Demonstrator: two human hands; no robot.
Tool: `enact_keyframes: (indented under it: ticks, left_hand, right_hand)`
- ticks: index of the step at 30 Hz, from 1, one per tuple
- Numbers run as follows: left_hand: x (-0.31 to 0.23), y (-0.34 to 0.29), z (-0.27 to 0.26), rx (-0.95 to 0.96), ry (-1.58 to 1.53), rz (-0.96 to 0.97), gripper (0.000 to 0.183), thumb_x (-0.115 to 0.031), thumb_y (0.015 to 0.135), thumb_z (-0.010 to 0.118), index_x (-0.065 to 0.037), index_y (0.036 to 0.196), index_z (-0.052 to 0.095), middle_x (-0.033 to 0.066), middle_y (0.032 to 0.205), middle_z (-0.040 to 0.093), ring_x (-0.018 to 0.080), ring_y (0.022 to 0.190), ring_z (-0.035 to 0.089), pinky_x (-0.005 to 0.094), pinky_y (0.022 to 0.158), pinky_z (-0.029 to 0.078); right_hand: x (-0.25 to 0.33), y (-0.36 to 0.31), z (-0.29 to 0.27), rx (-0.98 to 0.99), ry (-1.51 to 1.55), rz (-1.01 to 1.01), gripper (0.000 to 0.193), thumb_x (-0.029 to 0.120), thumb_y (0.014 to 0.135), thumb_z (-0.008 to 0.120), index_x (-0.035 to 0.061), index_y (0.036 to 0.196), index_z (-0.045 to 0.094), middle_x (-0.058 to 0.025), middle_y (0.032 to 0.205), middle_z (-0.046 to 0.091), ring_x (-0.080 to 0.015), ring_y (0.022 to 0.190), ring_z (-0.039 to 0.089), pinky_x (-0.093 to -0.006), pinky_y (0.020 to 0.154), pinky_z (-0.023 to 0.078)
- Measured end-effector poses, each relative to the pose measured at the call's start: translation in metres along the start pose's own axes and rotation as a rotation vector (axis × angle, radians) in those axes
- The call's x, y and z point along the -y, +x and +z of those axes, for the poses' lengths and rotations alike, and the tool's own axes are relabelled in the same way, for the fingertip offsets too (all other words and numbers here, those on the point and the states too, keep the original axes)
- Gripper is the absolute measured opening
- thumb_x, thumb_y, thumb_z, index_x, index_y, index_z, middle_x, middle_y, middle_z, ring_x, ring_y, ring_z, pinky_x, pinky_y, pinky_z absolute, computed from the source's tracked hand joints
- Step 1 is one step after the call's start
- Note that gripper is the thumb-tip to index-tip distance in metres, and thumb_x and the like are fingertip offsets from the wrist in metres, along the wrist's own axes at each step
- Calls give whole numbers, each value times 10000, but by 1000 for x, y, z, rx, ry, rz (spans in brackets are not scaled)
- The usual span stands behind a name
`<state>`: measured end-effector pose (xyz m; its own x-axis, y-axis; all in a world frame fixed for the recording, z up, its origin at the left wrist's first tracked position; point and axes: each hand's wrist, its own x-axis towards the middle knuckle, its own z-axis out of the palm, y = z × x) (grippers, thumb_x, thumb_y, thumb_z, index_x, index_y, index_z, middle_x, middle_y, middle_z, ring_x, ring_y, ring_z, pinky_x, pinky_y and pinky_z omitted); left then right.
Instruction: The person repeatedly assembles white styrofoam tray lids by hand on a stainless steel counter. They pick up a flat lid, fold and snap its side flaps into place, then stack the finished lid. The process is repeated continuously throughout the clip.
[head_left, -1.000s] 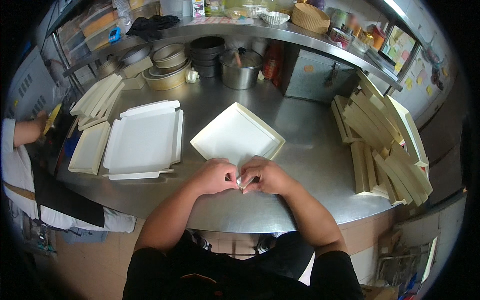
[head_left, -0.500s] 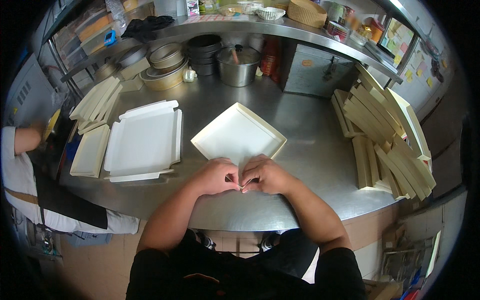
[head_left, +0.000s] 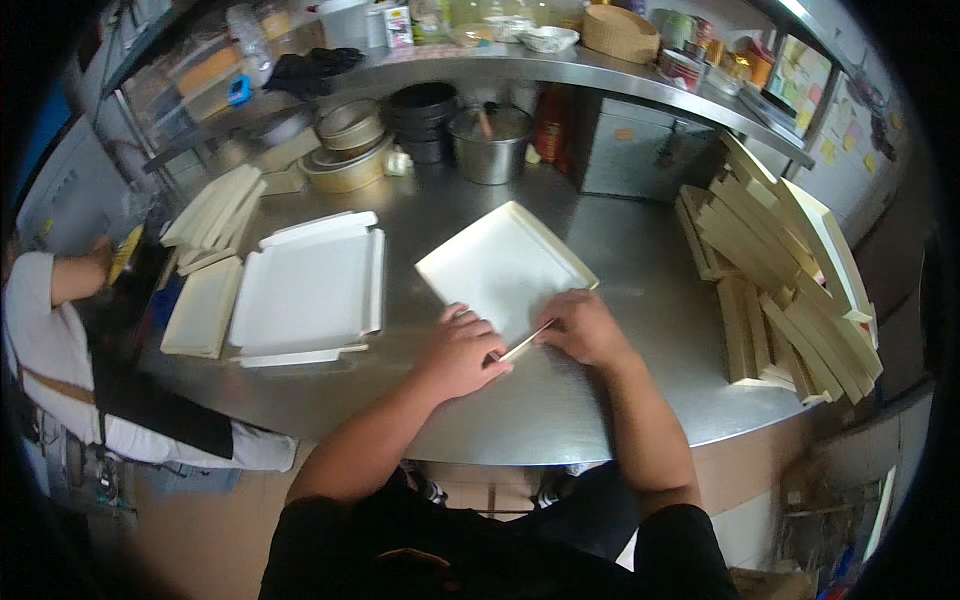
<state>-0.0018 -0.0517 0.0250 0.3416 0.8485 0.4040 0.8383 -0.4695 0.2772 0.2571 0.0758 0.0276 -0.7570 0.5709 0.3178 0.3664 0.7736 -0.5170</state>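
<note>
A shallow square cardboard tray (head_left: 505, 262), white inside with pale cream walls, sits in front of me with one corner pointing my way. My left hand (head_left: 462, 352) is closed at its near corner, fingers over the near-left wall and thumb by the corner. My right hand (head_left: 583, 328) pinches the near-right wall, farther up toward the right corner. Between the two hands a thin strip of that wall's edge shows. My hands hide most of the near-left wall.
Left of the tray lies a white cardboard blank (head_left: 308, 290) with partly folded edges. Folded cardboard trays are stacked at the left (head_left: 202, 308) and right (head_left: 800, 300). Pots (head_left: 490, 150) and a metal box (head_left: 640, 150) stand behind. A co-worker's arm (head_left: 75, 278) is at far left.
My right hand has moved away from the near corner, up along the near-right wall. The left hand stays at the corner. The whole view has shifted slightly.
</note>
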Motion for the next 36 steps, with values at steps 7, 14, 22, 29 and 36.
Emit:
enact_keyframes:
  ticks: [7, 14, 22, 29, 36]
  left_hand:
    - [-4, -18, -73, -416, 28, -233, 105, -101, 949, 785, -46, 1005, 715, 140, 1114, 701, 371, 1126, 674, 497, 995, 543]
    - [93, -214, -208, -669, 525, -590, 216, -84, 991, 724, -21, 1194, 763, 186, 1136, 746, 398, 1109, 693, 485, 976, 550]
    - [221, -328, -240, -516, 598, -950, 245, -135, 967, 759, -37, 1188, 795, 192, 1106, 785, 405, 1074, 731, 485, 958, 572]
    - [173, -219, -199, -214, 281, -493, 350, -257, 910, 868, -85, 1212, 829, 156, 1221, 777, 370, 1231, 674, 486, 1059, 546]
    - [148, -192, -159, -44, -130, -525, 259, -201, 916, 894, -53, 1128, 867, 118, 1127, 805, 286, 1101, 721, 379, 981, 566]
  right_hand:
    - [18, 6, -5, -723, 4, 116, 300, 22, 937, 792, 12, 1229, 725, -163, 1218, 731, -352, 1169, 672, -416, 1050, 526]
    - [7, 2, 23, -422, 273, 270, 296, 92, 947, 803, 52, 1237, 756, -137, 1113, 737, -326, 1049, 680, -414, 955, 556]
    - [15, 7, 27, -277, 203, 291, 197, 160, 964, 786, 30, 1112, 793, -142, 1071, 761, -321, 1046, 696, -419, 936, 570]
    - [-3, -5, 22, -296, 204, 295, 189, 181, 960, 781, 35, 1079, 799, -152, 1069, 769, -339, 1056, 696, -436, 951, 562]
    - [-1, -1, 26, -293, 231, 259, 185, 190, 957, 781, 31, 1051, 799, -146, 1042, 767, -335, 1045, 693, -448, 934, 557]
